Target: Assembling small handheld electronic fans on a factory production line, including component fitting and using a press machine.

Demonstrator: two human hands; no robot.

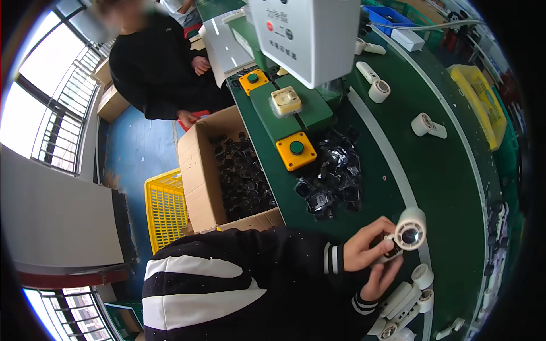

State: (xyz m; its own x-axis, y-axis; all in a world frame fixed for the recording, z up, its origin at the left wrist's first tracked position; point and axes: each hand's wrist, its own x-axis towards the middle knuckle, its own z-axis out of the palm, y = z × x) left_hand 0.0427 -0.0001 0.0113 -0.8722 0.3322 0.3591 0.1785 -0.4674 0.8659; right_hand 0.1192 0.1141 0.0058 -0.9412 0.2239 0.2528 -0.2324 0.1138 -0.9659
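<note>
A white plastic handheld device (pixel 410 230) with a round, drum-shaped head and a dark round opening is held over the green work surface. My left hand (pixel 368 245) is closed around its handle just below the head, thumb across it. From beneath, my right hand (pixel 382 279) grips the same handle with thumb and fingers. Part of the handle is hidden by my fingers. Close to my right hand lies a cluster of similar white devices (pixel 401 300). Beyond my left hand is a heap of small black plastic parts (pixel 333 176), some glossy.
A green machine with a cream fixture (pixel 285 101) and yellow button boxes (pixel 296 152) stands ahead. Left are a cardboard box (pixel 196 176) of black parts and a yellow crate (pixel 165 207). More white devices (pixel 379 91) lie along the belt. A co-worker (pixel 162 62) sits at far left.
</note>
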